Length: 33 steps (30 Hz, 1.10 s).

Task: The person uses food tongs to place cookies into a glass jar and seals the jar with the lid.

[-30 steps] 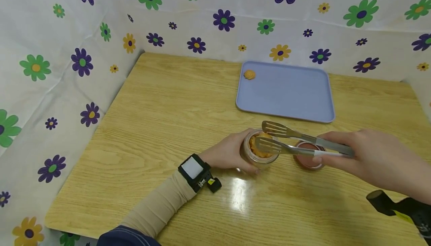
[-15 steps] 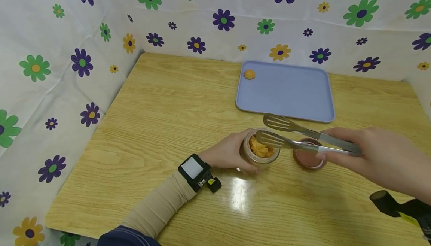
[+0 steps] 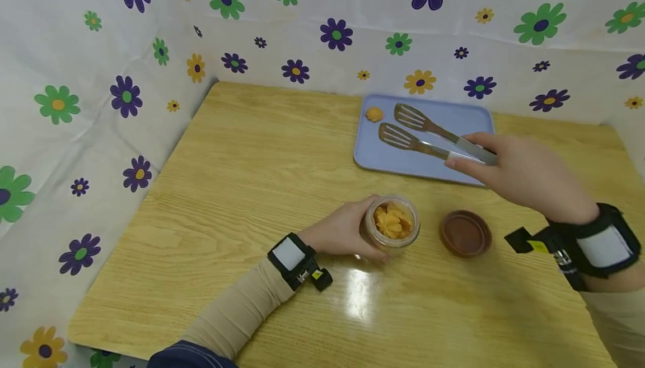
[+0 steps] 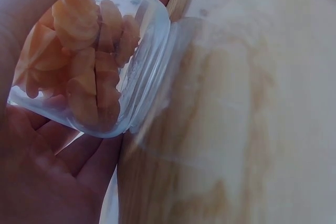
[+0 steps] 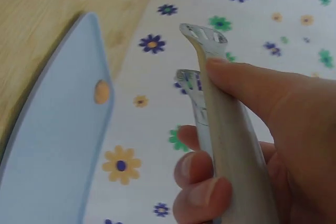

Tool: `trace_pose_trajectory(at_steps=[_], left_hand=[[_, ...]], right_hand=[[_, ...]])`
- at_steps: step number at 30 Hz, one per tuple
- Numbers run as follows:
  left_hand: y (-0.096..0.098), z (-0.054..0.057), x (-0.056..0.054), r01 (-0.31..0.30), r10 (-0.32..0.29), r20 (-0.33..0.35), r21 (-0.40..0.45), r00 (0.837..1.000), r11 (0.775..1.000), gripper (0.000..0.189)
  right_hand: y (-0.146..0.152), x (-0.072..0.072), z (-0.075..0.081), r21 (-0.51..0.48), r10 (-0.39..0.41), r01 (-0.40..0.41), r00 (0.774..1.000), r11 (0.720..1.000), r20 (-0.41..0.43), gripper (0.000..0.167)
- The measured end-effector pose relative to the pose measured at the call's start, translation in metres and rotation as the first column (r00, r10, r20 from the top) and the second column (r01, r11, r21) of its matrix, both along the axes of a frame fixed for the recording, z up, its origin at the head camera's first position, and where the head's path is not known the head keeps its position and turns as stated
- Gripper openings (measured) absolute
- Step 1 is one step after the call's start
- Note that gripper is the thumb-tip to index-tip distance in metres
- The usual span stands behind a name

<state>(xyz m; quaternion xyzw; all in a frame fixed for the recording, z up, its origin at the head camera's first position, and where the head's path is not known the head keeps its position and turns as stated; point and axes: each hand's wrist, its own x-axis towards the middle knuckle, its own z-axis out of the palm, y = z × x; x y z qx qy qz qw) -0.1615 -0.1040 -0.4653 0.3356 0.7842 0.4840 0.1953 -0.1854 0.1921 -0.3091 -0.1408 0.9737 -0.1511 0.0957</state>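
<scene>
My left hand (image 3: 347, 229) grips a clear glass jar (image 3: 369, 233) standing on the table. Ribbed, golden piped cookies (image 3: 392, 221) fill it; the left wrist view shows several cookies (image 4: 84, 66) through the glass. Metal tongs (image 3: 425, 147) with slotted heads are held in my right hand (image 3: 524, 175), above the blue tray (image 3: 428, 173). Their two heads stand apart, and I see nothing between them in the head view or the right wrist view. One swirled cookie (image 3: 374, 114) lies in the tray's far left corner, just left of the tongs' heads.
A round brown lid (image 3: 466, 234) lies on the wooden table (image 3: 262, 149), right of the jar. Flower-printed cloth (image 3: 302, 26) hangs behind the table and along its left side.
My right hand has carried the tongs away from above the jar, up and over the tray. The left hand and jar have stayed in place. The lid is now fully uncovered.
</scene>
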Motion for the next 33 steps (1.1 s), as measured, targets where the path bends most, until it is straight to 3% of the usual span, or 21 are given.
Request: trace_pose_trajectory(at_steps=[8, 14, 23, 33], left_hand=[[0.001, -0.002, 0.004, 0.001, -0.001, 0.012, 0.008, 1.000, 1.000, 0.093], [0.001, 0.000, 0.004, 0.008, -0.008, 0.015, 0.011, 1.000, 1.000, 0.091], [0.000, 0.002, 0.002, 0.008, -0.008, 0.005, 0.009, 1.000, 1.000, 0.092], [-0.001, 0.002, 0.002, 0.008, -0.008, 0.011, 0.004, 1.000, 1.000, 0.095]], right_hand=[[-0.025, -0.071, -0.042, 0.005, -0.004, 0.004, 0.999, 1.000, -0.048, 0.085], [-0.038, -0.103, -0.061, 0.022, -0.060, 0.060, 0.998, 0.998, -0.016, 0.080], [-0.053, -0.122, -0.076, 0.022, -0.123, 0.122, 0.992, 0.992, 0.032, 0.079], [-0.063, -0.120, -0.085, 0.039, -0.131, 0.128, 0.989, 0.991, 0.063, 0.077]])
